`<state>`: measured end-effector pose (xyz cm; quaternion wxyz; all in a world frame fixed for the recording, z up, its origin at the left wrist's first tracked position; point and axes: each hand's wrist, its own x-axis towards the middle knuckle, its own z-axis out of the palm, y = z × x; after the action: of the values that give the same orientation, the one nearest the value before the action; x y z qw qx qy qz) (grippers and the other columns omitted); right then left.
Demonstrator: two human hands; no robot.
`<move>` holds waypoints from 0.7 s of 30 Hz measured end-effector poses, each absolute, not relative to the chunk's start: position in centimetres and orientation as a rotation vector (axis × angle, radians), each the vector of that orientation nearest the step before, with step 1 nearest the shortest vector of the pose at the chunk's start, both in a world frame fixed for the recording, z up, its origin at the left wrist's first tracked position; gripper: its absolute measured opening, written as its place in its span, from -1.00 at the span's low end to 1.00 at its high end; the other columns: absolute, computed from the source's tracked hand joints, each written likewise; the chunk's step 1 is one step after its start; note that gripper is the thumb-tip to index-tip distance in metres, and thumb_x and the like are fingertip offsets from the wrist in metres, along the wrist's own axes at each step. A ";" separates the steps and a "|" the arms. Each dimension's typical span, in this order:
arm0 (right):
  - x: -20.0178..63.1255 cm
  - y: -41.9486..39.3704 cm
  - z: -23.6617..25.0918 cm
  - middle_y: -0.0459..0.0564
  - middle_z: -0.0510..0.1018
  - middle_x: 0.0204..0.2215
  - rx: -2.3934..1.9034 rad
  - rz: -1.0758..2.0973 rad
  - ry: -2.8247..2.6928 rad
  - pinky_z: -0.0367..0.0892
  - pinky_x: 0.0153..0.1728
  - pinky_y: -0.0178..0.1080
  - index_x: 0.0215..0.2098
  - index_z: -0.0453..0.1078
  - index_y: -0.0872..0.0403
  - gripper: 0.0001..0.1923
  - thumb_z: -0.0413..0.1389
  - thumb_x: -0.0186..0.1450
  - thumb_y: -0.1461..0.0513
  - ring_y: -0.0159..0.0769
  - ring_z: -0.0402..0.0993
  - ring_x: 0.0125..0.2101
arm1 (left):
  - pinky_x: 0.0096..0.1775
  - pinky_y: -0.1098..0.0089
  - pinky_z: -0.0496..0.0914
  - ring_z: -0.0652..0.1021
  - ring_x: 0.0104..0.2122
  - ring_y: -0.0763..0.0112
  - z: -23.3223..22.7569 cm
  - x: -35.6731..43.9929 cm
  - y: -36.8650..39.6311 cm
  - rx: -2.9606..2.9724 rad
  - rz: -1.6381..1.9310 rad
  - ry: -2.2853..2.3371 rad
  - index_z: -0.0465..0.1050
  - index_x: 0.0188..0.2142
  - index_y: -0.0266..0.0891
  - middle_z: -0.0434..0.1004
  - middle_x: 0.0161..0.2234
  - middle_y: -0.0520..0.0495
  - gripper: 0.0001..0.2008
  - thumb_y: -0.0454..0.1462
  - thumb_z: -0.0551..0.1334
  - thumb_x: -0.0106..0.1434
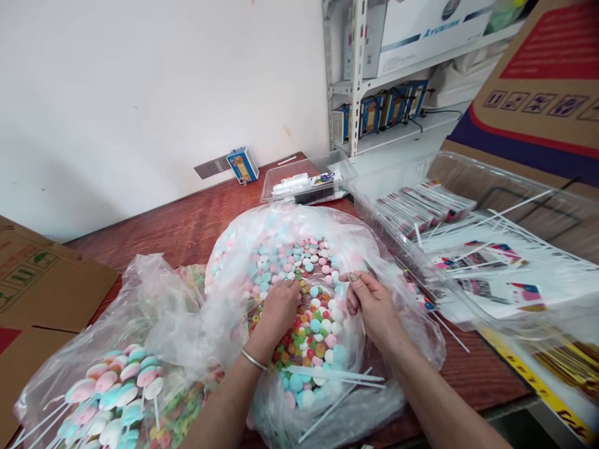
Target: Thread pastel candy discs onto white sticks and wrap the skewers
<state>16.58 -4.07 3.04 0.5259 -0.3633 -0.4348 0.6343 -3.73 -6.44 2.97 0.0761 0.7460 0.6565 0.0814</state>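
Note:
A large clear plastic bag (393, 274) lies open on the table, full of pastel pink, blue and white round candies (281, 259) with small gummy rings (297, 340) in the middle. My left hand (279, 307), with a bangle at its wrist, reaches into the bag; its fingertips are drawn together at the gummy rings, and what they grip is hidden. Over the bag's right side is my right hand (372, 305), thumb and forefinger pinched, other fingers curled; whatever is in the pinch is too small to tell. Several white sticks (334, 374) lie across the near candies.
To the left, another plastic bag (154, 337) holds pastel lollipops (116, 386) beside a cardboard box (47, 280). A clear tray (449, 312) with printed cards and sticks stands right; a smaller clear box (276, 196) sits behind. A shelf (358, 81) rises at the back.

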 end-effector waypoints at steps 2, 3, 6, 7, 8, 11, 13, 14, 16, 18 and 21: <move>16.9 -4.1 2.5 -0.28 0.21 -0.72 -0.889 1.555 -1.036 0.08 -0.62 -0.38 -0.26 0.39 0.07 -0.73 0.07 0.36 0.04 -0.48 0.11 -0.68 | -0.21 0.28 0.33 0.47 -0.28 0.23 3.0 -3.7 -6.6 2.217 0.264 1.974 0.49 -0.27 -0.22 0.48 -0.34 -0.14 -0.80 -0.36 0.07 0.31; 17.1 -4.0 2.4 -0.28 0.21 -0.72 -0.900 1.570 -1.035 0.07 -0.62 -0.38 -0.27 0.40 0.07 -0.73 0.07 0.35 0.03 -0.48 0.11 -0.68 | -0.22 0.30 0.33 0.48 -0.28 0.25 3.1 -3.7 -6.7 2.187 0.310 1.984 0.50 -0.24 -0.22 0.49 -0.33 -0.13 -0.80 -0.35 0.08 0.31; 17.3 -4.0 2.6 -0.28 0.20 -0.73 -0.926 1.606 -1.004 0.06 -0.63 -0.39 -0.30 0.39 0.07 -0.70 0.09 0.33 0.00 -0.48 0.09 -0.69 | -0.23 0.34 0.34 0.49 -0.30 0.32 3.8 -3.6 -6.4 2.047 0.576 1.992 0.49 -0.17 -0.19 0.50 -0.28 -0.09 -0.80 -0.32 0.10 0.31; 17.3 -4.0 2.8 -0.29 0.19 -0.73 -0.929 1.618 -0.992 0.05 -0.64 -0.39 -0.31 0.38 0.06 -0.69 0.09 0.32 -0.01 -0.48 0.09 -0.69 | -0.24 0.35 0.35 0.49 -0.30 0.34 4.0 -3.5 -6.0 2.001 0.669 1.974 0.49 -0.17 -0.18 0.51 -0.26 -0.08 -0.81 -0.31 0.11 0.31; 17.3 -4.0 2.9 -0.29 0.18 -0.73 -0.928 1.631 -0.987 0.05 -0.64 -0.38 -0.32 0.38 0.06 -0.69 0.09 0.31 -0.02 -0.48 0.09 -0.70 | -0.23 0.35 0.35 0.49 -0.30 0.35 4.1 -3.4 -5.4 1.965 0.745 1.947 0.49 -0.17 -0.18 0.52 -0.26 -0.07 -0.82 -0.30 0.12 0.30; 17.1 -4.0 3.0 -0.29 0.16 -0.74 -0.927 1.646 -1.005 0.05 -0.64 -0.38 -0.38 0.34 0.05 -0.66 0.10 0.29 -0.04 -0.48 0.08 -0.70 | -0.24 0.36 0.37 0.49 -0.31 0.36 3.7 -3.1 -3.0 1.918 0.882 1.904 0.49 -0.20 -0.21 0.53 -0.26 -0.07 -0.85 -0.30 0.17 0.27; 17.1 -4.1 2.9 -0.29 0.16 -0.74 -0.932 1.641 -1.029 0.04 -0.64 -0.38 -0.42 0.31 0.05 -0.65 0.09 0.29 -0.05 -0.48 0.08 -0.70 | -0.22 0.34 0.38 0.50 -0.30 0.34 2.9 -3.0 -1.3 1.947 0.896 1.917 0.50 -0.20 -0.23 0.54 -0.26 -0.08 -0.85 -0.31 0.19 0.26; 17.1 -4.1 2.9 -0.28 0.16 -0.74 -0.935 1.635 -1.041 0.04 -0.64 -0.38 -0.44 0.30 0.04 -0.64 0.09 0.29 -0.05 -0.47 0.08 -0.70 | -0.21 0.32 0.38 0.51 -0.29 0.33 2.5 -3.0 -0.6 1.976 0.878 1.925 0.50 -0.21 -0.24 0.54 -0.27 -0.08 -0.85 -0.31 0.19 0.26; 17.1 -4.2 2.7 -0.28 0.16 -0.74 -0.936 1.629 -1.065 0.03 -0.64 -0.38 -0.44 0.30 0.04 -0.64 0.07 0.31 -0.05 -0.47 0.08 -0.69 | -0.19 0.31 0.39 0.52 -0.28 0.32 1.7 -2.9 0.4 2.037 0.818 1.931 0.51 -0.21 -0.24 0.55 -0.27 -0.08 -0.85 -0.30 0.18 0.28; 17.1 -4.2 2.5 -0.28 0.17 -0.74 -0.924 1.637 -1.074 0.02 -0.63 -0.38 -0.43 0.30 0.04 -0.64 0.05 0.33 -0.05 -0.47 0.08 -0.69 | -0.16 0.33 0.39 0.52 -0.26 0.33 1.1 -2.9 0.8 2.092 0.766 1.918 0.51 -0.21 -0.23 0.55 -0.26 -0.08 -0.86 -0.31 0.17 0.29; 17.0 -4.3 2.3 -0.29 0.18 -0.74 -0.895 1.670 -1.059 0.01 -0.63 -0.39 -0.39 0.32 0.05 -0.66 0.05 0.34 -0.04 -0.48 0.08 -0.69 | -0.12 0.34 0.39 0.52 -0.21 0.34 0.7 -2.6 0.7 2.162 0.707 1.889 0.51 -0.19 -0.21 0.55 -0.23 -0.09 -0.83 -0.31 0.13 0.34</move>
<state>17.01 -4.28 2.29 0.4665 -0.3648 -0.4314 0.6806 -2.62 0.68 0.66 0.0924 0.7282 0.6361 0.2380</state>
